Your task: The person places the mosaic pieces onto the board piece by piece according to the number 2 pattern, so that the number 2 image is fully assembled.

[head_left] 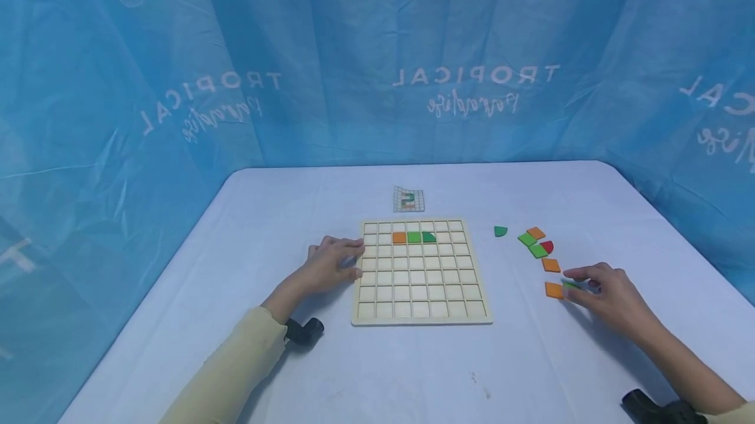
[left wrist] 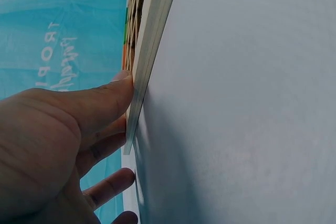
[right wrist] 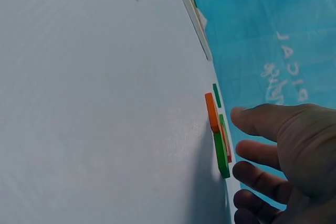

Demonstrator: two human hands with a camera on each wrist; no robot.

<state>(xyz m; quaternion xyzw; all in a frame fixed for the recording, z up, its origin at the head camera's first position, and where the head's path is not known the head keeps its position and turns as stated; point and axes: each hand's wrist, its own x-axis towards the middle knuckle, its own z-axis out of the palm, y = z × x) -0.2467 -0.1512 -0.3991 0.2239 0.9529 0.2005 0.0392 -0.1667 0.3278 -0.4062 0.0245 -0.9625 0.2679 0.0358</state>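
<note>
My left hand (head_left: pixel 330 265) rests at the left edge of a pale wooden grid board (head_left: pixel 421 321). Its thumb and fingertips touch that edge, spread along it, as the left wrist view also shows. On the board's second row from the back lie an orange square tile (head_left: pixel 399 238), a green square tile (head_left: pixel 414 237) and a dark green rounded tile (head_left: pixel 428 237). At the right, my right hand (head_left: pixel 613 296) hovers with parted, loosely bent fingers over a green tile (right wrist: pixel 221 153). An orange tile (head_left: pixel 554 290) adjoins that green one. Between thumb and fingers nothing shows in the right wrist view.
Right of the board lie several loose tiles, among them a dark green rounded one (head_left: pixel 500 231), a red one (head_left: pixel 547 247) and an orange one (head_left: pixel 551 265). Behind the board is a small patterned grid card (head_left: pixel 408 200). A blue curtain (head_left: pixel 354 50) hangs beyond the white table.
</note>
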